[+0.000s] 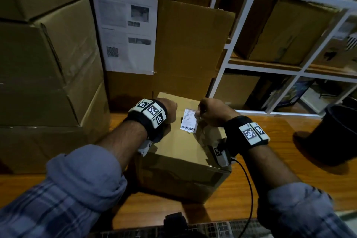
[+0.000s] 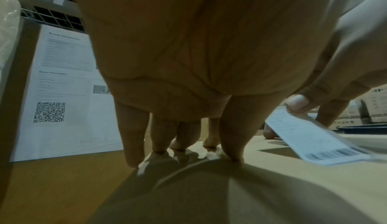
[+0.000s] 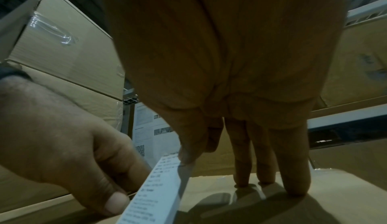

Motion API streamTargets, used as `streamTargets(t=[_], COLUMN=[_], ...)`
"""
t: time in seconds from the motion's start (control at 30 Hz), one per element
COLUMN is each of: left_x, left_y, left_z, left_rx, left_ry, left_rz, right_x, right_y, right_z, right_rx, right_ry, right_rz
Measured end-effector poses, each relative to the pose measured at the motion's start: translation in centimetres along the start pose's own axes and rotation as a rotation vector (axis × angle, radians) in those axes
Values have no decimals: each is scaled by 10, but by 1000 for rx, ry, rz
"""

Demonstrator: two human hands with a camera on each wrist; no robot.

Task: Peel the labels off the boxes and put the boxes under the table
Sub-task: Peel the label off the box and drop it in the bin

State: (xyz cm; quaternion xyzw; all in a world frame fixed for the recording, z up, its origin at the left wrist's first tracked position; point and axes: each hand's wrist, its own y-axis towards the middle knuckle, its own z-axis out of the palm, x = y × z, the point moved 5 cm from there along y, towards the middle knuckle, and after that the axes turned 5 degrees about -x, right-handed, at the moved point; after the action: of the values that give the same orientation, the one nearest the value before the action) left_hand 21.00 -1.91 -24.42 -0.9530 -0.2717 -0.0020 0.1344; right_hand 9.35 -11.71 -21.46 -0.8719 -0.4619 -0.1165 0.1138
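A brown cardboard box [image 1: 181, 152] stands on the wooden table [image 1: 237, 199]. On its top is a white barcode label [image 1: 189, 120], with one end lifted off the cardboard. My right hand [image 1: 199, 114] pinches that lifted end between thumb and forefinger [image 3: 187, 158], while its other fingers [image 3: 270, 176] rest on the box top. In the left wrist view the label [image 2: 314, 138] slopes up from the box. My left hand [image 1: 171, 109] presses down on the box top left of the label, its fingertips [image 2: 132, 159] standing on the cardboard and holding nothing.
Large stacked cartons [image 1: 38, 67] fill the left side. Behind the box stands another carton carrying a printed sheet [image 1: 127, 31]. At the right is a white shelf rack [image 1: 241, 67] holding more boxes. A black bin [image 1: 336, 135] sits on the table's right end.
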Motion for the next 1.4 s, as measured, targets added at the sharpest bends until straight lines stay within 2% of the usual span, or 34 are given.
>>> streamTargets(t=[0.37, 0.8, 0.97, 1.07, 1.13, 1.2, 1.4], left_x=[4, -2, -1, -10, -20, -35, -119], left_y=[5, 1, -3, -12, -18, -18, -1], left_z=[5, 4, 4, -8, -20, -31, -61], left_rx=[27, 112, 126, 134, 123, 104, 6], left_ry=[-27, -61, -67, -28, -5, -79, -217], left_rz=[-17, -51, -70, 18, 51, 47, 90], right_x=[-12, -26, -44, -66, -90, -121, -224], right_y=[6, -8, -28, -37, -42, -47, -54], right_z=[-2, -5, -7, -10, -10, -11, -22], right_rx=[-34, -39, -133, -251, -312, -373, -522], right_ry=[53, 453, 559, 511, 541, 575, 590], right_rz=[21, 101, 121, 91, 127, 163, 200])
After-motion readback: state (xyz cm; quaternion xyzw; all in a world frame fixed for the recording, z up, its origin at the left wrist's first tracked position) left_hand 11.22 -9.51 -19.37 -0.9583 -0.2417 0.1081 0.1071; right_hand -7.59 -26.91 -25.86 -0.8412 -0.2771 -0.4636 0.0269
